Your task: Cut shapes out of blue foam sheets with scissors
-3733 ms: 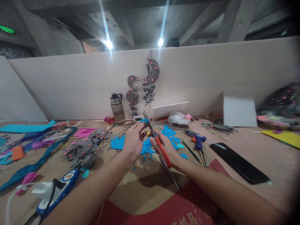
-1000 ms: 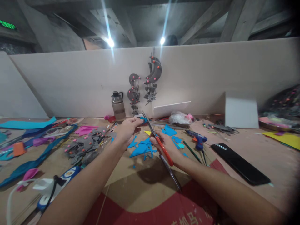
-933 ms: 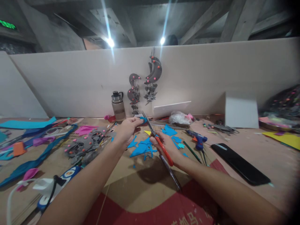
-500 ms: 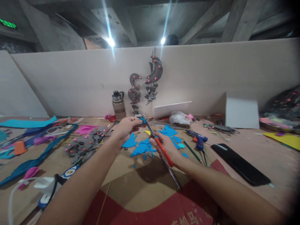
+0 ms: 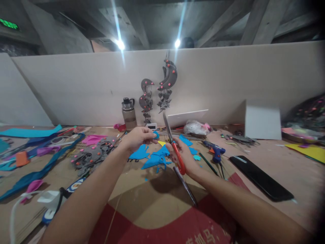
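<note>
Between the thumb and fingers of my left hand (image 5: 142, 138) is a small rounded piece of blue felt (image 5: 156, 135). My right hand (image 5: 185, 154) grips red-handled scissors (image 5: 179, 158), their blades pointing up and away from me, to the right of the piece and apart from it. Blue felt scraps (image 5: 156, 159) lie on the cardboard below both hands. Among them is a small yellow scrap (image 5: 161, 143). A thin shiny rod-like thing (image 5: 186, 188) lies beneath my right hand; its kind is unclear.
Right of my hands lie a dark green pencil (image 5: 208, 164), a blue glue gun (image 5: 215, 150) and a black phone (image 5: 260, 178). Grey felt pieces with pink dots (image 5: 93, 152) are on the left. A bottle (image 5: 129, 115) stands at the back, near hanging grey moon ornaments (image 5: 169, 76).
The scissors have moved away from the blue felt piece and turned more upright. My left hand has shifted slightly, still pinching the piece.
</note>
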`<control>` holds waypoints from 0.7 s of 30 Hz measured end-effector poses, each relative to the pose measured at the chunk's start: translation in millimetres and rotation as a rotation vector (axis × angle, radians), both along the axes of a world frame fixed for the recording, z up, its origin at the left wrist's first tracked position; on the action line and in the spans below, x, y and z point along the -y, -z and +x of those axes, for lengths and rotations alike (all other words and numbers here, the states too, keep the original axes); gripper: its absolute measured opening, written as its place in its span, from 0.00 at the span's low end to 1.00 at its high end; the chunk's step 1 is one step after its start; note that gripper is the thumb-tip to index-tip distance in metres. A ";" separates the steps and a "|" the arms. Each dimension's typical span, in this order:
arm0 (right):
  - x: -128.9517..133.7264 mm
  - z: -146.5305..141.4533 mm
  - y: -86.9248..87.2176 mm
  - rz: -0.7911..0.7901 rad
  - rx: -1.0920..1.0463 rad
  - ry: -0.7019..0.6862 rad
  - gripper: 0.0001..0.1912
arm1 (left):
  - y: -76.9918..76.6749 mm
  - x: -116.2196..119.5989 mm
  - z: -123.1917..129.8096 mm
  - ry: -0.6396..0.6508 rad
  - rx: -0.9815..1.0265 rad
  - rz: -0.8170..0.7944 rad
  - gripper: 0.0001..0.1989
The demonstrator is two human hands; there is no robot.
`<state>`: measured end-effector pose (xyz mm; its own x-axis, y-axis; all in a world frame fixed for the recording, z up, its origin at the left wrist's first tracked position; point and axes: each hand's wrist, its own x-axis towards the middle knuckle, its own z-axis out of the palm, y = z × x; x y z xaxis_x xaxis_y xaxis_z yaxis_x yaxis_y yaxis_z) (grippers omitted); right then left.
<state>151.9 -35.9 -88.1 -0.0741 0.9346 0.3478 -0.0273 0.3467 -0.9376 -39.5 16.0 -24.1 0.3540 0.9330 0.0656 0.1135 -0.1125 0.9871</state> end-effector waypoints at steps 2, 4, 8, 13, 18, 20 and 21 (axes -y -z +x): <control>-1.7 1.5 -4.8 0.014 -0.064 0.023 0.25 | -0.5 5.2 2.9 0.031 -0.095 0.050 0.11; -1.3 3.3 -9.3 0.047 -0.107 0.007 0.30 | -1.5 10.4 7.0 0.062 -0.183 0.100 0.09; 1.2 5.3 -12.0 0.087 -0.093 -0.038 0.29 | -4.5 18.0 14.9 0.110 -0.268 0.112 0.07; 0.9 5.2 -7.4 0.103 -0.029 -0.022 0.26 | -4.7 21.8 19.5 0.150 -0.286 0.103 0.03; 2.1 4.4 -8.3 0.100 0.002 -0.017 0.25 | -3.0 24.4 20.4 0.151 -0.277 0.174 0.02; 2.6 3.8 -9.6 0.104 -0.020 0.002 0.24 | -4.3 27.0 22.3 0.146 -0.246 0.156 0.02; 2.7 3.6 -10.1 0.096 -0.049 0.011 0.24 | -5.1 28.4 23.6 0.131 -0.242 0.159 0.02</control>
